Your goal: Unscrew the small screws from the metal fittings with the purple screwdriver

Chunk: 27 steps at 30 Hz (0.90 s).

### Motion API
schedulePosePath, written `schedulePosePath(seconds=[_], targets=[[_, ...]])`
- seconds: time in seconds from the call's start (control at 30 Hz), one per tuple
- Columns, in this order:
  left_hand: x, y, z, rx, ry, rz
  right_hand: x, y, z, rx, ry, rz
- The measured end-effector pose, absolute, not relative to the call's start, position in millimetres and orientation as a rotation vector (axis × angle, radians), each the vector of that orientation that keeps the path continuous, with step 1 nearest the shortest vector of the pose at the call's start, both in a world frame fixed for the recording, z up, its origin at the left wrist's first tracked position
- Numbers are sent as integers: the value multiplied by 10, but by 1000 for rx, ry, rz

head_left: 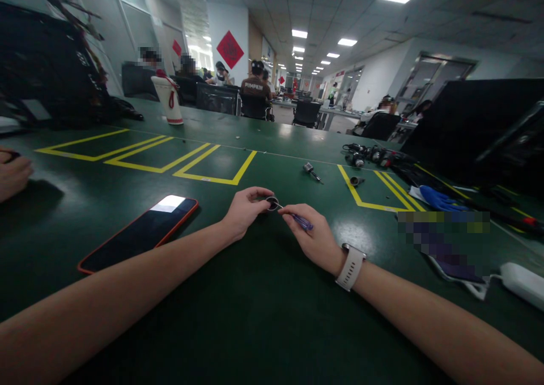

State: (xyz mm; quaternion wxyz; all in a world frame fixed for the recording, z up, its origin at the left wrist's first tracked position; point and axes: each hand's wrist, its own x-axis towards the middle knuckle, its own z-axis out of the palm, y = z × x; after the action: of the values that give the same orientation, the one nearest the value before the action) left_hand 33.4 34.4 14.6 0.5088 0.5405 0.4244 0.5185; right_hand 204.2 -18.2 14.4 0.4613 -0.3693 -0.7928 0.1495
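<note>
Over the middle of the green table point(263, 317), my left hand point(244, 214) is closed on a small round part with a metal rim point(272, 200), held between thumb and fingers. My right hand point(310, 232), with a pale watch on its wrist, grips a screwdriver point(302, 221) by its purple-blue handle. The thin shaft points left and its tip meets the round part's opening; exactly what it touches inside is too small to tell. Beyond my hands a small metal piece with a shaft point(313, 172) lies on the table, and a short dark cylindrical piece point(356, 181) sits further right.
An orange-cased phone point(140, 232) lies beside my left forearm. Another person's hand point(15, 175) rests at the far left. A paper cup point(169, 98) stands at the back. On the right are a blue glove point(440, 198), a cabled device point(450, 249) and a white adapter point(522, 283).
</note>
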Motion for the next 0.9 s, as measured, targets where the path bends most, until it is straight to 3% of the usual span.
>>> schedulePosePath(seconds=[0.9], targets=[[352, 349, 140, 1376, 1053, 1246, 2056, -257, 180, -795, -1922, 226]])
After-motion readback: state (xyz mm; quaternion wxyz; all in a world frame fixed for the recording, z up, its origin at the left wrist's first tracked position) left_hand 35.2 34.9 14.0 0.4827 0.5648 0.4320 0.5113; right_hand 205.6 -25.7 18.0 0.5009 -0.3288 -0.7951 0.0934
